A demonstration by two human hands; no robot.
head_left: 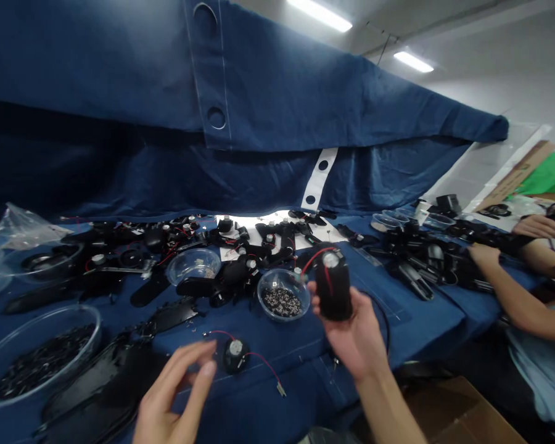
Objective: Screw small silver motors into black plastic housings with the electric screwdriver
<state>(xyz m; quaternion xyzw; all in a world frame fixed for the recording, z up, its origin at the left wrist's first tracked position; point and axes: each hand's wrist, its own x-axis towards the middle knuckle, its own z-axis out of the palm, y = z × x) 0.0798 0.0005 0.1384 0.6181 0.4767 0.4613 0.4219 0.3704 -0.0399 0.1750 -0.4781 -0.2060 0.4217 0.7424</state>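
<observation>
My right hand (358, 336) is raised over the table with its fingers wrapped round a black plastic housing (333, 290). A round silver motor-like part with red wires sits at the top of that housing. Lower down, my left hand (180, 391) has thumb and fingers apart and holds nothing. Just to its right, a small round black motor (235, 356) with a silver centre lies on the blue cloth. Its red wires run out both ways, one ending in a small pale connector. Between the hands, farther back, stands a clear bowl of small screws (283, 302).
A large clear bowl of small black parts (41, 357) stands at left, beside black shells (106, 388). Black parts with red wires cover the table's back. A blue cloth (282, 80) hangs low overhead. On the right, a co-worker's arm (513, 296) reaches over more black parts.
</observation>
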